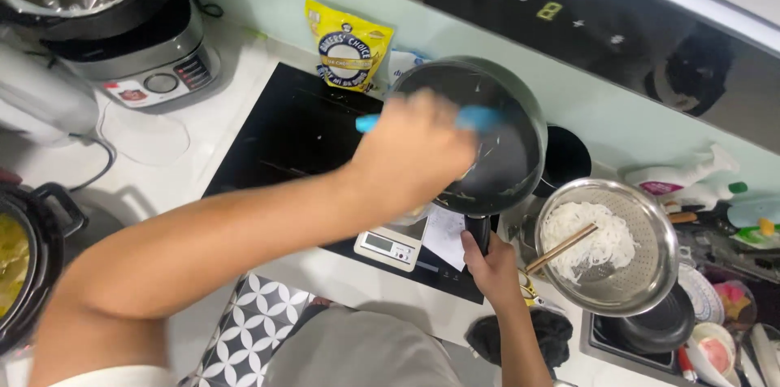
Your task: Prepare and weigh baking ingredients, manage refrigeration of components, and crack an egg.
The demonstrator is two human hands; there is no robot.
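Note:
A dark frying pan (512,151) is tilted over the black induction cooktop (284,135), with a few pale noodle strands on its inner surface. My left hand (414,151) reaches in from the lower left and is closed on a blue-handled utensil (479,118) that lies across the pan. My right hand (487,261) grips the pan's black handle (479,229) from below. A small white kitchen scale (392,245) sits under my left hand at the cooktop's front edge.
A metal colander (650,273) holds white noodles and wooden chopsticks (561,249) at the right. A yellow bag (349,46) leans on the back wall. A silver multicooker (122,21) stands back left, a black pot (32,265) with yellow food at far left. Bottles and small bowls crowd the far right.

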